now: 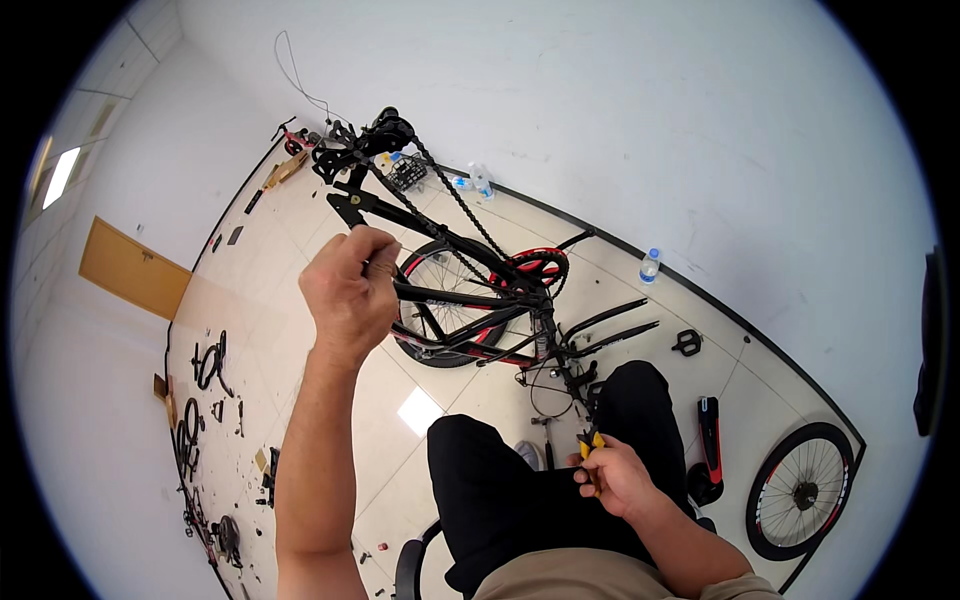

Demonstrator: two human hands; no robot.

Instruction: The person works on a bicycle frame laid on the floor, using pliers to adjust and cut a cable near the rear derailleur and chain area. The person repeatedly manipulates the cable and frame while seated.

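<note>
Bicycle frame (462,299), black, stands directly ahead of you, its derailleur (392,128) end pointing up and to the left, its other end down by your right knee. Chain (455,197) runs from the derailleur to the red-trimmed chainring (540,252). Your left hand (352,295) is raised and curled into a fist just beside the frame's derailleur end; whether it pinches anything, or touches the frame, cannot be told from this angle. Your right hand (618,480) is low, over your lap, fingers wrapped around yellow-handled pliers (593,445), tips pointing away from you. Behind the frame, partly hidden by it: a black-and-red wheel (440,361). To your right, on the pale tiled floor (300,360): one pedal (686,342) and, farther right near the wall, a second wheel (803,492). Clear bottle (650,266) with blue cap noted at the wall's foot. Small loose parts lie scattered at far left.
</note>
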